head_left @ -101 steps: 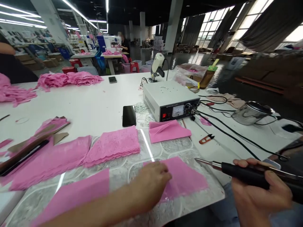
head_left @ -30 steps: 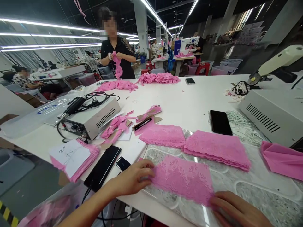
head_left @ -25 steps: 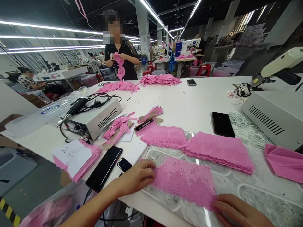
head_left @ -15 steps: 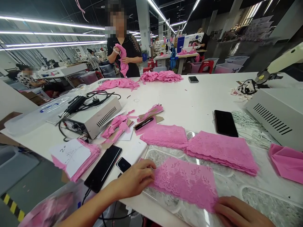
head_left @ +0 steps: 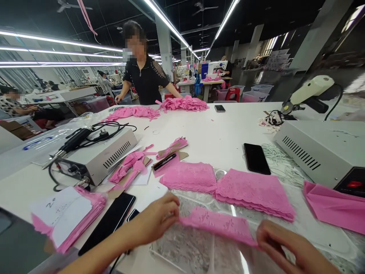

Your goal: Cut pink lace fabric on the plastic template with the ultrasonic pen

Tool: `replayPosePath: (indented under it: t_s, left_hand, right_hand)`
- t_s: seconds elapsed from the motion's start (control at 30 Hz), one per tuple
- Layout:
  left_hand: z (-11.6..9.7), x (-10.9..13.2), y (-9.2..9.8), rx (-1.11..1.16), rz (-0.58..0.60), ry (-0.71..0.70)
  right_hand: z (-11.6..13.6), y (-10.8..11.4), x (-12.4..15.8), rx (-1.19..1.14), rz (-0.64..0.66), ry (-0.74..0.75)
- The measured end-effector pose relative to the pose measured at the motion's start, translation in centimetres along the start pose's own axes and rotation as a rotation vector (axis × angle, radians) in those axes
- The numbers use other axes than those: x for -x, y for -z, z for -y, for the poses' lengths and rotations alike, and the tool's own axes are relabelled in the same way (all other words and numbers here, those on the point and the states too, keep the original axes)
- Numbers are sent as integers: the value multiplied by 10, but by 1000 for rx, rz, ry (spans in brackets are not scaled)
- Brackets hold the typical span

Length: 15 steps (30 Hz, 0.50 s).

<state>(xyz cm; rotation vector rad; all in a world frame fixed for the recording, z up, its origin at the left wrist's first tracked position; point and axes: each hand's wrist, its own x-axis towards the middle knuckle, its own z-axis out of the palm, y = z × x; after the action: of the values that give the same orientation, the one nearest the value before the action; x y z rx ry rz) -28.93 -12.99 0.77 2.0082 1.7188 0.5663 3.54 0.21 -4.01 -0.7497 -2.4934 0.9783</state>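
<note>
A strip of pink lace fabric [head_left: 221, 225] is stretched between my two hands, its near edge raised or folded over. My left hand [head_left: 155, 220] pinches the strip's left end, thumb and fingers together. At the other end my right hand [head_left: 288, 245] grips the corner with closed fingers. Beneath the strip is a clear plastic sheet [head_left: 194, 247] over a grey patterned surface. Just beyond lie two stacks of the same lace, a left stack [head_left: 188, 177] and a right stack [head_left: 253, 192].
A grey box with a corded tool [head_left: 111, 148] stands left, near pink pieces under white paper [head_left: 61, 213]. Phones [head_left: 256, 158] and a marker [head_left: 164, 162] lie about. Another grey box [head_left: 319, 148] is right. Across the table [head_left: 228, 127], a co-worker [head_left: 145, 80] reaches toward pink fabric [head_left: 185, 103].
My hands have lifted the lace strip's near edge, so it looks narrower. The co-worker has put down a pink piece and now reaches to the pile. The view has tilted upward.
</note>
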Motion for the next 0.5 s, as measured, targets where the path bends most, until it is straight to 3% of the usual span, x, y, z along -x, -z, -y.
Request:
replayPosePath:
  t_s: [0.13, 0.27, 0.37, 0.5]
  left_hand:
    - [23, -53, 42, -43, -104, -7]
    - [52, -84, 77, -127, -243, -16]
    - [71, -80, 82, -192, -276, -35]
    - [90, -62, 65, -267, -203, -82]
  right_hand:
    - [14, 42, -70, 1, 0, -38]
    - [23, 65, -145, 68, -176, 67]
    - [22, 55, -176, 87, -213, 119]
    - [13, 18, -182, 91, -144, 171]
